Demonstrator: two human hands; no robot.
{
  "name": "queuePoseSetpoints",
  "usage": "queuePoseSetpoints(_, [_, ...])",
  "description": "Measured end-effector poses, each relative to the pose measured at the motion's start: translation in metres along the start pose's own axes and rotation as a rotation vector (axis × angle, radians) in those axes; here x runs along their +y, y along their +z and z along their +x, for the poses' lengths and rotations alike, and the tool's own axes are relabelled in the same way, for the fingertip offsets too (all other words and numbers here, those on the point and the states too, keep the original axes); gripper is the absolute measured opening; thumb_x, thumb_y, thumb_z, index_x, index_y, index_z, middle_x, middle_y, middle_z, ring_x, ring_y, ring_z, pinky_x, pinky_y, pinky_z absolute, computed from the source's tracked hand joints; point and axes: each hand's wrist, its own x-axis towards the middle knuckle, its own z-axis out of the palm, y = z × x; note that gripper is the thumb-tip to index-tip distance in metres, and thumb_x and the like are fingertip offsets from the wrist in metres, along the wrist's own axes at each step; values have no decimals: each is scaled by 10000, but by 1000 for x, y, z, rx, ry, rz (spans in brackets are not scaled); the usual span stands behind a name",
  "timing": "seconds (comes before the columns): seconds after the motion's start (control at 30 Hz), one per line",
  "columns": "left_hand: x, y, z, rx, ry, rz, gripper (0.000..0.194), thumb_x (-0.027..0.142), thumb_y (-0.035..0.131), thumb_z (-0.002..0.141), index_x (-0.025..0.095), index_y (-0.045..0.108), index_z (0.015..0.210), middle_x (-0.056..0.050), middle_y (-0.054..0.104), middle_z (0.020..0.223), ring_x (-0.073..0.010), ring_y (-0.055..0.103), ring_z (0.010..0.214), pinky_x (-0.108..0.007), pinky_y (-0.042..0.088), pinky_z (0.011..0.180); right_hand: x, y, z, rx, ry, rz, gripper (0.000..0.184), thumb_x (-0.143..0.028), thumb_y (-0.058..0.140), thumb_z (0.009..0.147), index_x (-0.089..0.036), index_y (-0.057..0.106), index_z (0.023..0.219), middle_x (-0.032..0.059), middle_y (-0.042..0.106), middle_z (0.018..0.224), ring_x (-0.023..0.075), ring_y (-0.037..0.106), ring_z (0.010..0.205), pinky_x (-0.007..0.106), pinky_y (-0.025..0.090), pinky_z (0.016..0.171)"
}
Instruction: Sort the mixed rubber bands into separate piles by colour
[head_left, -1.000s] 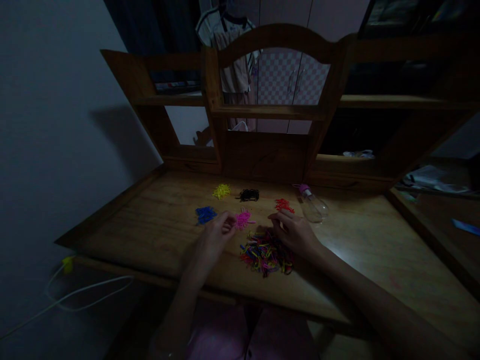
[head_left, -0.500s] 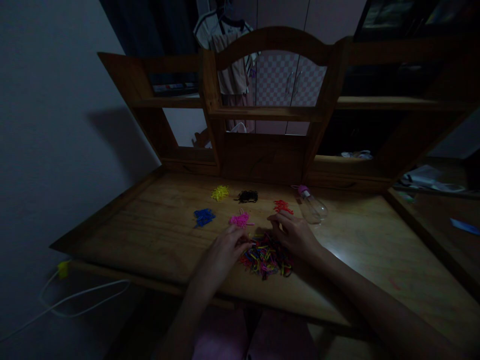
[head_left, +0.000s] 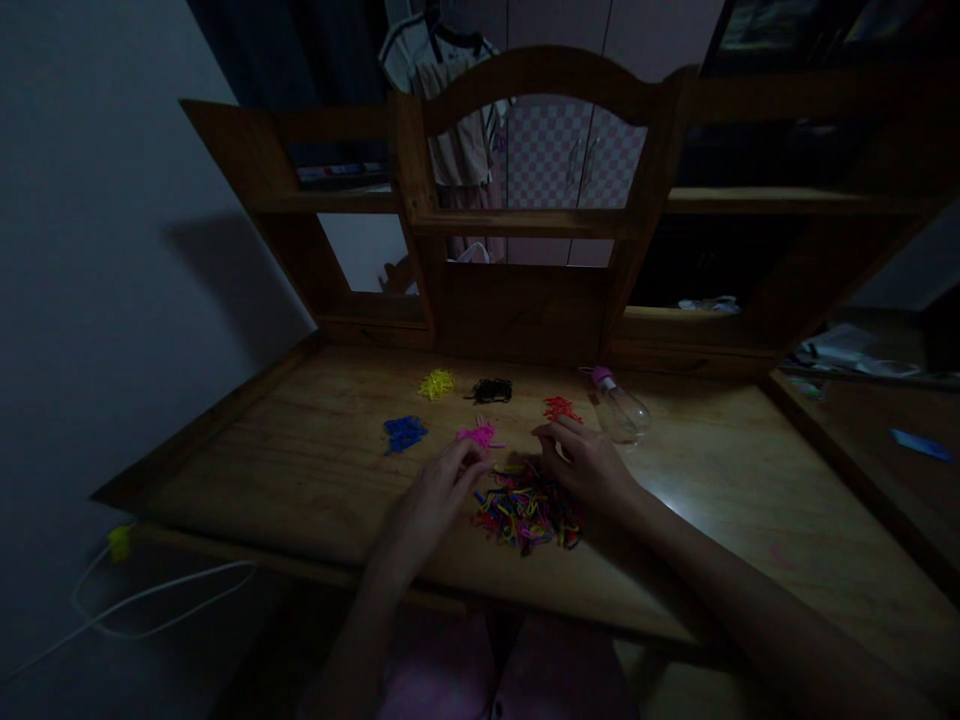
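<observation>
A mixed pile of thin, coloured rubber bands point(head_left: 529, 510) lies on the wooden desk between my hands. My left hand point(head_left: 442, 485) is just beyond its left edge, fingertips pinched beside the pink rubber bands point(head_left: 478, 433); anything between them is too small to make out. Over the pile's upper right side, my right hand point(head_left: 589, 462) has thumb and fingers pressed together near the red rubber bands point(head_left: 561, 408), and I cannot see what they hold. Farther back lie yellow rubber bands point(head_left: 436, 384) and black rubber bands point(head_left: 492, 390). Blue rubber bands point(head_left: 405, 433) sit at the left.
A clear bulb-shaped bottle point(head_left: 624, 412) with a pink cap lies on its side beyond my right hand. The wooden shelf unit point(head_left: 525, 310) rises along the desk's back. A white cable point(head_left: 172, 580) hangs off the left side.
My left hand has moved from the mixed pile up and slightly left, toward the pink rubber bands. My right hand stays almost in place. The view has shifted a little.
</observation>
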Motion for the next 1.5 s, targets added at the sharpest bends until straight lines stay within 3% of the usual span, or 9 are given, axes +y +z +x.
queuePoseSetpoints(0.2, [-17,-9,16,201,-67,79,141,334,543,878,215,617,862,-28,683,865,-193,642,786,-286,484,707,0,-1,0,-7,3,9,197,-171,469,918,-189,626,1036,72,643,906,151,594,694,255,445,624])
queuePoseSetpoints(0.33, [-24,-12,17,245,-59,86,161,331,549,877,204,642,913,-52,681,936,-201,647,855,-311,505,769,-3,-3,0,-8,15,5,199,-167,462,920,-189,627,1027,72,640,903,149,586,681,255,442,611])
queuePoseSetpoints(0.47, [-18,-11,6,276,-18,107,169,330,557,882,220,646,974,-44,651,1002,-195,628,921,-320,497,838,-1,-2,0,18,15,6,201,-152,475,903,-192,627,1028,70,646,888,152,584,668,260,434,598])
queuePoseSetpoints(0.57, [-6,-7,-5,215,11,85,144,324,563,883,233,647,957,-27,644,998,-188,622,944,-309,488,860,3,-3,1,29,10,39,206,-133,484,888,-190,626,1026,73,651,908,166,605,725,268,450,641])
queuePoseSetpoints(0.67, [5,-1,-16,75,11,64,134,316,578,875,240,649,959,-21,643,1005,-186,625,927,-305,492,845,7,-8,3,62,36,53,213,-130,483,887,-193,627,1030,80,656,948,176,615,770,278,453,674])
queuePoseSetpoints(0.83, [6,0,-32,-120,-30,67,166,301,592,860,259,653,1008,-25,626,1040,-197,607,949,-320,481,855,10,-21,9,91,87,53,185,-139,489,886,-182,644,978,73,664,901,172,604,757,268,420,655])
queuePoseSetpoints(1.03, [-12,1,-39,-53,-184,82,185,277,600,832,206,657,993,-30,594,909,-161,591,744,-279,492,702,15,-24,10,20,138,81,130,-153,540,857,-180,649,923,30,657,799,144,570,675,239,371,602])
queuePoseSetpoints(1.23, [-12,8,-38,-49,-176,84,186,280,600,823,223,661,989,-26,572,911,-158,568,742,-261,470,672,14,-20,8,7,101,-57,147,-188,486,897,-172,632,897,58,641,818,149,564,670,257,346,599])
queuePoseSetpoints(1.5, [-15,9,-34,-99,-169,154,88,260,557,848,199,588,793,-21,563,881,-169,568,770,-286,455,715,14,-18,8,-27,92,-89,167,-191,466,908,-183,633,915,79,650,872,161,594,698,258,369,593])
